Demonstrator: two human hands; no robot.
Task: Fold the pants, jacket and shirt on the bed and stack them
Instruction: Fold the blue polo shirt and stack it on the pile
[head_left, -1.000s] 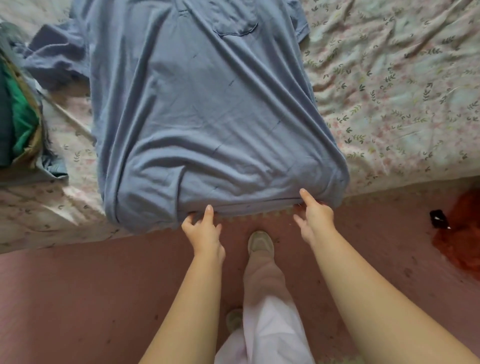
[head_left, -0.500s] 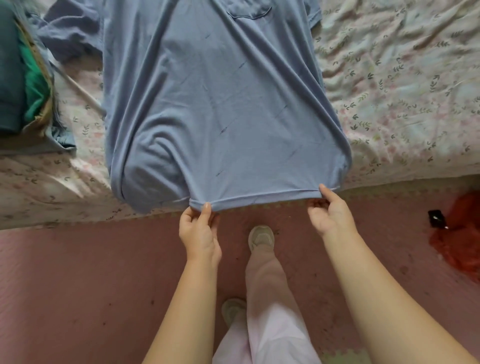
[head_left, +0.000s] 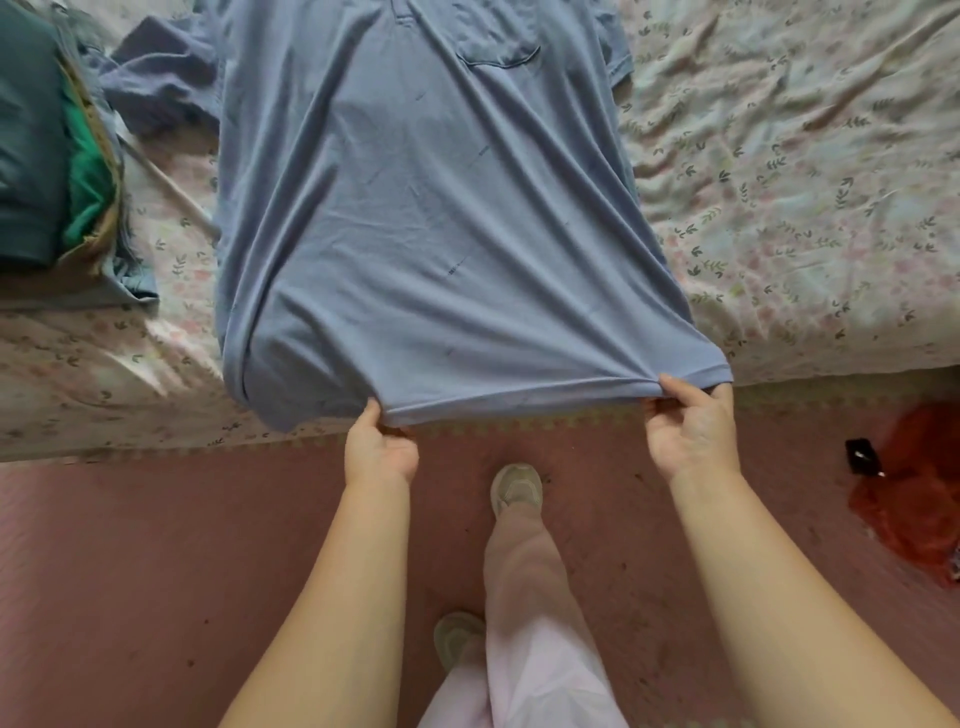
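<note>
A blue-grey polo shirt (head_left: 426, 218) with a chest pocket lies face up on the bed (head_left: 805, 182), collar away from me, its hem over the bed's near edge. My left hand (head_left: 382, 449) pinches the hem left of its middle. My right hand (head_left: 693, 431) pinches the hem near its right corner, and the fabric is stretched taut between them. A stack of folded clothes (head_left: 47, 150), dark teal with green and tan layers, sits at the bed's left edge. The shirt's left sleeve (head_left: 161, 78) lies spread toward that stack.
The bed has a crumpled floral sheet. My feet in beige shoes (head_left: 517, 486) stand on a pink foam-tile floor (head_left: 156, 571). At the right on the floor lie a red bag (head_left: 914, 499) and a small black object (head_left: 862, 456).
Both hands went from touching the hem to pinching it. My right hand moved out toward the hem's right corner, and the wrinkled lower part of the shirt is now pulled flat and taut.
</note>
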